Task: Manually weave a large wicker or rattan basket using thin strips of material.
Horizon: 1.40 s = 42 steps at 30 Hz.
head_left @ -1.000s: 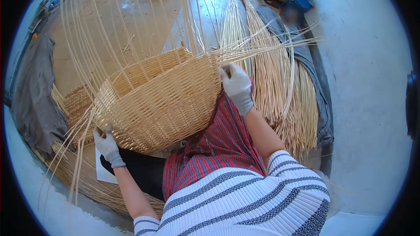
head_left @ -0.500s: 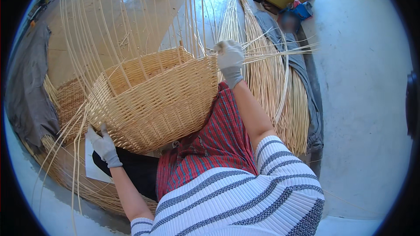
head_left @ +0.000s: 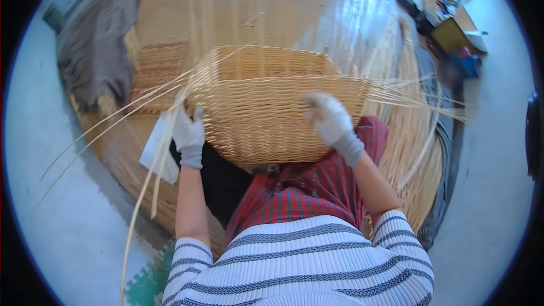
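A woven wicker basket point(head_left: 277, 107) with thin upright stakes rests against my lap, its front wall toward me. Long loose wicker strands point(head_left: 156, 164) trail from its left corner. My left hand point(head_left: 190, 136), in a pale knit glove, holds the basket's left end, thumb on the near side and fingers partly behind the strands. In front of the right part of the front wall is my gloved right hand point(head_left: 331, 120). Motion smears its fingers, and whether they touch the weave cannot be made out. More strands point(head_left: 419, 101) stick out from the right corner.
Bundles of pale wicker rods point(head_left: 405, 153) lie on the floor at right, beside a dark cloth point(head_left: 442, 153). A brown woven piece point(head_left: 158, 71) and a grey cloth point(head_left: 105, 34) are at left. Boxes and odds and ends point(head_left: 453, 31) stand at the far right.
The basket has turned, its right end swinging nearer and its rim now nearly level across. My right hand has left the right corner and moved toward the front wall. The view has shifted left.
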Available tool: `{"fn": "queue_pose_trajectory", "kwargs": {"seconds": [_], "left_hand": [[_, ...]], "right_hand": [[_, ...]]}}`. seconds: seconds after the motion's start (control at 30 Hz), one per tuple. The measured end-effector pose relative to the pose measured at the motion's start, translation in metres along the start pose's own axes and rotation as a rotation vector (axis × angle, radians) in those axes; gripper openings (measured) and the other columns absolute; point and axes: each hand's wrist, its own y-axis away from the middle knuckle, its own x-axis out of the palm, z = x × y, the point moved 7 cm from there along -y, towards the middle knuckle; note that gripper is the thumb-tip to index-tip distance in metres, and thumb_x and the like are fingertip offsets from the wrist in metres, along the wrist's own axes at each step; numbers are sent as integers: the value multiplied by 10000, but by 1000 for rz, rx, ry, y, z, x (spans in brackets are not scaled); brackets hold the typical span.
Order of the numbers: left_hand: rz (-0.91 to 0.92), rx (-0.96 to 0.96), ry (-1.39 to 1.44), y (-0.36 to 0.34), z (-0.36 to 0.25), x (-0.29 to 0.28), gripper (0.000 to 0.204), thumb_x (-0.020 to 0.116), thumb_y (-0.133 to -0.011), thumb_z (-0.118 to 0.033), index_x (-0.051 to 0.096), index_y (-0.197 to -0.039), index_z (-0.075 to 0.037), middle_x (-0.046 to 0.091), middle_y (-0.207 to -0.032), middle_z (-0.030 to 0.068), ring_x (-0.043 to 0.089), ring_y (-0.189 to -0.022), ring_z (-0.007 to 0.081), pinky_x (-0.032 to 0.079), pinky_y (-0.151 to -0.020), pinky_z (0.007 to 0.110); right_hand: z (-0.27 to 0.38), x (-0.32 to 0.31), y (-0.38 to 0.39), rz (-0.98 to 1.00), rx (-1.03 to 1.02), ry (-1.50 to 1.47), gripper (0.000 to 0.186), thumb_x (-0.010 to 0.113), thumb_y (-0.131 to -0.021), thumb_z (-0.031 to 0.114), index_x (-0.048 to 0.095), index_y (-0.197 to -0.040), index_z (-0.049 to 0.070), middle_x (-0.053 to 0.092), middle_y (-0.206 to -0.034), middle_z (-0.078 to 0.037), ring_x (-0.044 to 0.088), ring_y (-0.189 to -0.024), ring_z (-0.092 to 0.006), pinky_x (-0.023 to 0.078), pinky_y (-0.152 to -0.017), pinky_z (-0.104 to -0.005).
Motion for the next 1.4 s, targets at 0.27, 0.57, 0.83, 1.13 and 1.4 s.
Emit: {"fn": "queue_pose_trajectory", "kwargs": {"seconds": [0.27, 0.57, 0.83, 1.13, 1.4], "left_hand": [[134, 186, 174, -26, 21, -30, 410, 727, -859, -63, 596, -1245, -23, 685, -1162, 133, 673, -1048, 252, 530, -914, 343], [376, 7, 529, -52, 42, -12, 365, 750, -790, 37, 613, -1125, -7, 669, -1080, 52, 624, -992, 150, 531, -882, 300], [316, -101, 874, -55, 94, -5, 232, 636, -962, -67, 635, -1190, -24, 676, -1029, 40, 662, -884, 134, 591, -773, 279], [56, 148, 240, -24, 7, -24, 98, 626, -932, -74, 611, -1014, -21, 678, -895, 115, 653, -777, 208, 536, -688, 324], [-159, -142, 423, -31, 31, -9, 289, 749, -908, -202, 577, -1036, -9, 614, -931, 69, 627, -854, 163, 524, -783, 292]], "right_hand": [[182, 135, -67, 21, -536, 3, 520, 732, -778, 171, 579, -1268, 86, 584, -1246, -93, 561, -1174, -293, 454, -1004, -419], [174, 179, -101, -265, -489, 175, 356, 611, -818, 179, 574, -1157, 79, 571, -1072, -71, 560, -1087, -252, 450, -953, -389], [189, 193, -111, -130, -445, 165, 214, 593, -818, 218, 568, -1002, 111, 536, -957, -49, 556, -967, -227, 454, -844, -364], [183, 167, -74, -275, -473, 85, 393, 659, -796, 151, 598, -1174, 64, 581, -1179, -113, 561, -1129, -295, 444, -982, -412], [168, 159, -12, 83, -261, -314, 395, 733, -816, 131, 636, -1199, 127, 625, -1183, -106, 600, -1117, -316, 501, -956, -413]]}}
